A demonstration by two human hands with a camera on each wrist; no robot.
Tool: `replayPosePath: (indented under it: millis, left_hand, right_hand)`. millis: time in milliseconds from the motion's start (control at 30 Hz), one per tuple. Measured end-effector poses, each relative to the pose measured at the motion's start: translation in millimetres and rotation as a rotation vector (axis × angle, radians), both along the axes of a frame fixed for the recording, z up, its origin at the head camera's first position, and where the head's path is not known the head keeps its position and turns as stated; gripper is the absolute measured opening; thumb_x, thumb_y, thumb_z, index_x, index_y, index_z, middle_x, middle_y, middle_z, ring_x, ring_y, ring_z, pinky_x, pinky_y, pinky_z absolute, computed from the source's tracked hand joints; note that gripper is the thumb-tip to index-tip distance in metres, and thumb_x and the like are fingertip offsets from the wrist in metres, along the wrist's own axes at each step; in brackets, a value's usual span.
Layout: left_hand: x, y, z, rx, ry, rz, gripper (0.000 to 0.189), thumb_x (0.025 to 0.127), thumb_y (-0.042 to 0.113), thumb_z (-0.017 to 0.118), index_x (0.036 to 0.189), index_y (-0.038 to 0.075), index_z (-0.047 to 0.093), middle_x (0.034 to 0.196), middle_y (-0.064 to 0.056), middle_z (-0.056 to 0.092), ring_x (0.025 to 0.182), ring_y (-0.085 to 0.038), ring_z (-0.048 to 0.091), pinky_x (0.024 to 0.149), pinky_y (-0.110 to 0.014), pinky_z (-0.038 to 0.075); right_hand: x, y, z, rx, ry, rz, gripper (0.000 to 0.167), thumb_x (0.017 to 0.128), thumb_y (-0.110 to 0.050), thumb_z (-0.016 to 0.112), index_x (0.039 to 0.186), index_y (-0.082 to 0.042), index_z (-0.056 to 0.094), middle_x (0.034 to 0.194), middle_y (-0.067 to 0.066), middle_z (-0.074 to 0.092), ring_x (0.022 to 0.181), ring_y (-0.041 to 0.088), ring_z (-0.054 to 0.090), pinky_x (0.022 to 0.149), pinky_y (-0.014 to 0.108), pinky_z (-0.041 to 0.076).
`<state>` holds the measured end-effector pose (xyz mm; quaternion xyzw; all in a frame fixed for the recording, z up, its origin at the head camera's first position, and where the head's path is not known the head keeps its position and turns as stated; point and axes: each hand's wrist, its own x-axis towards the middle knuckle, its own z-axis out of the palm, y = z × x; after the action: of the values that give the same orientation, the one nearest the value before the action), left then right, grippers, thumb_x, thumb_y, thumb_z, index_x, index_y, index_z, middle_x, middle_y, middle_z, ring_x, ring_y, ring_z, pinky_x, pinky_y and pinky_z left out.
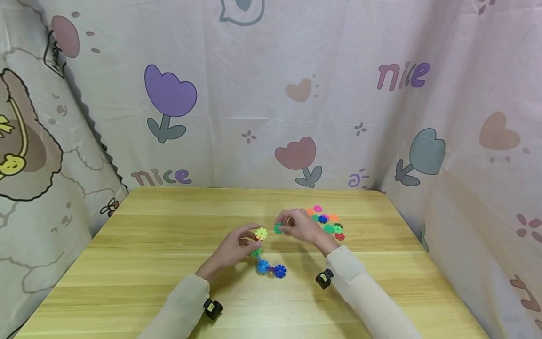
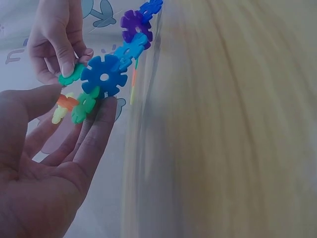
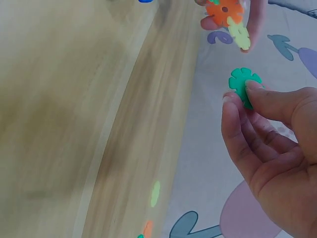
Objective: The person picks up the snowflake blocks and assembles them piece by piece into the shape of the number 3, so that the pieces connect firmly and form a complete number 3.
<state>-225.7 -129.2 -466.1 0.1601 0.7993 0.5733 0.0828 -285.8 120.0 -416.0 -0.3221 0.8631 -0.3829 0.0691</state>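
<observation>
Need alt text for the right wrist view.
The right hand pinches a green flower-shaped plastic disc between thumb and fingers. Above it, apart, the left hand holds an orange flower-shaped plastic disc joined to a pale yellow flower-shaped plastic disc. Light wood-grain table at left, pale printed cloth behind.

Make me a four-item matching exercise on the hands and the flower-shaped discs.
1. Left hand
2. Right hand
3. Purple disc
4. Loose discs

A. Linked between two blue discs
B. Scattered on the wooden table
C. Pinches a single green disc
D. Holds the disc chain

Pairs: 1-D, 2-C, 3-A, 4-B
</observation>
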Motion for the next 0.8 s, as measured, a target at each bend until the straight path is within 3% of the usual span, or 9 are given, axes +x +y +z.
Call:
replayPosePath:
  millis: [300,500,800]
  left_hand:
    - [-1.8,1.4,-0.4,0.000,0.007,0.000,0.049,0.102,0.021,0.067,0.147,0.011,0.054,0.125,-0.020,0.066,0.097,-0.021,0.073,0.081,-0.037,0.063]
    - [-2.5,2.7,-1.4,0.003,0.004,0.001,0.046,0.102,0.022,0.067,0.146,0.017,0.056,0.124,-0.017,0.067,0.098,-0.022,0.073,0.083,-0.038,0.063]
    - [-3.8,3.9,-3.6,0.015,0.009,-0.011,0.044,0.102,0.019,0.067,0.145,0.019,0.058,0.122,-0.016,0.068,0.097,-0.022,0.073,0.081,-0.039,0.063]
  right_hand:
    - [2.8,-5,-1.3,-0.011,0.011,0.001,0.006,0.096,-0.003,0.070,0.101,-0.005,0.074,0.088,0.015,0.073,0.077,0.039,0.072,0.064,0.020,0.056]
    - [4.7,-8,-3.4,-0.023,0.028,-0.013,0.006,0.096,-0.003,0.071,0.099,-0.006,0.075,0.092,0.014,0.076,0.079,0.034,0.073,0.066,0.020,0.057]
    - [3.1,-14,-7.9,-0.035,0.099,-0.021,0.007,0.091,0.001,0.075,0.093,-0.006,0.076,0.093,0.010,0.077,0.074,0.009,0.069,0.069,0.018,0.058]
